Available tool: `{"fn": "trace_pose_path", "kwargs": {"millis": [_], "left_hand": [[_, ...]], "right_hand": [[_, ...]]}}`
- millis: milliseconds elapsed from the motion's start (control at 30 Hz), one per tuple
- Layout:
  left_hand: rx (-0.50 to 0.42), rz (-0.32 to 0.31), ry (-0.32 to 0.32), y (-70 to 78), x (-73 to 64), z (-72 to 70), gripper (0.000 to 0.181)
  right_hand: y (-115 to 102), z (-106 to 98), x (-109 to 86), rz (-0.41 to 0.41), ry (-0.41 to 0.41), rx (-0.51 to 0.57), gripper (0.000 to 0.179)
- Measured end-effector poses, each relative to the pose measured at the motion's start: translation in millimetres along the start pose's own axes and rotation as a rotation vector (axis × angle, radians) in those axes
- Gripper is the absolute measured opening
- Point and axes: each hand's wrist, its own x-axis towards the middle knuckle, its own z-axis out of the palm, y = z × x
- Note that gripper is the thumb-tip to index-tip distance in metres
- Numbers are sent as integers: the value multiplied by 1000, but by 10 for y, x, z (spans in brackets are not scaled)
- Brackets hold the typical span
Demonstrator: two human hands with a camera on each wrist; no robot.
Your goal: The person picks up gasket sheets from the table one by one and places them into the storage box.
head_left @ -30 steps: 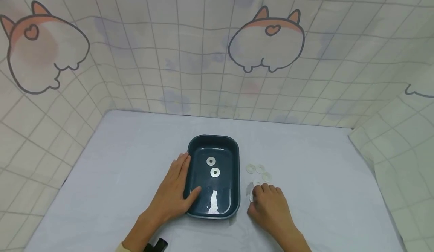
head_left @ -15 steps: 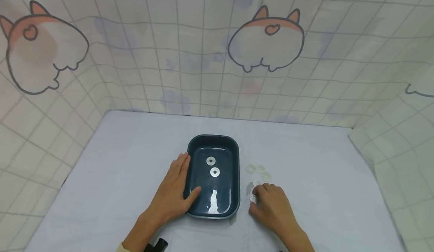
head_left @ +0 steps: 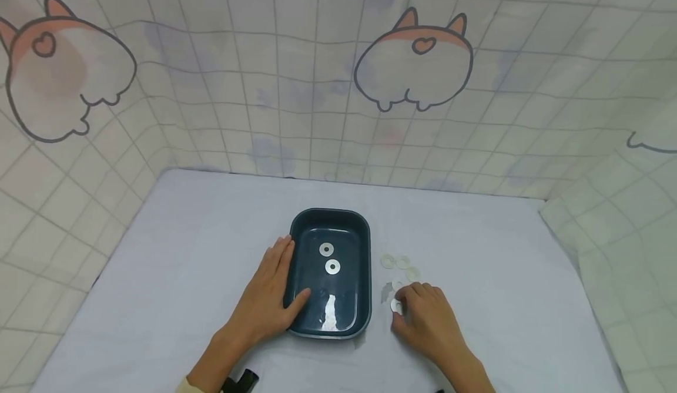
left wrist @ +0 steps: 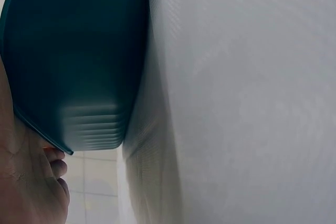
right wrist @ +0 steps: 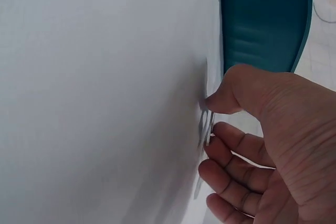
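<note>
A dark teal rectangular tray point(head_left: 361, 316) stands on the white table, with two flat metal washers, a far one point(head_left: 326, 249) and a nearer one point(head_left: 332, 266), lying on its floor. My left hand point(head_left: 267, 299) rests along the tray's left rim, fingers straight and the thumb reaching over the inside. To the right of the tray, my right hand point(head_left: 429, 321) pinches a washer point(head_left: 396, 306) between thumb and forefinger, just above the cloth. In the right wrist view that washer point(right wrist: 211, 124) is tipped on edge beside others lying flat. Pale washers point(head_left: 388, 261) lie beyond the fingertips.
A white cloth point(head_left: 222, 222) covers the table. Behind it and at both sides hang grid-patterned curtains point(head_left: 296, 76) with cartoon animal prints. A black object point(head_left: 247, 380) shows by the left wrist at the front edge.
My right thumb and forefinger have drawn slightly right and back, the washer between them now showing more clearly. My left hand keeps its place on the tray; the view shifts a little.
</note>
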Motion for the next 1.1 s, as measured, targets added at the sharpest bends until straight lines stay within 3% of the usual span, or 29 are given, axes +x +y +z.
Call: {"fn": "trace_pose_path", "kwargs": {"millis": [233, 700, 1100], "left_hand": [[10, 31, 58, 7, -5, 11, 97], [8, 15, 16, 11, 34, -17, 96], [0, 15, 23, 14, 26, -34, 96]], "right_hand": [[37, -31, 1, -18, 6, 2, 21], [42, -139, 117, -60, 51, 137, 23], [67, -289, 318, -4, 14, 161, 25]]}}
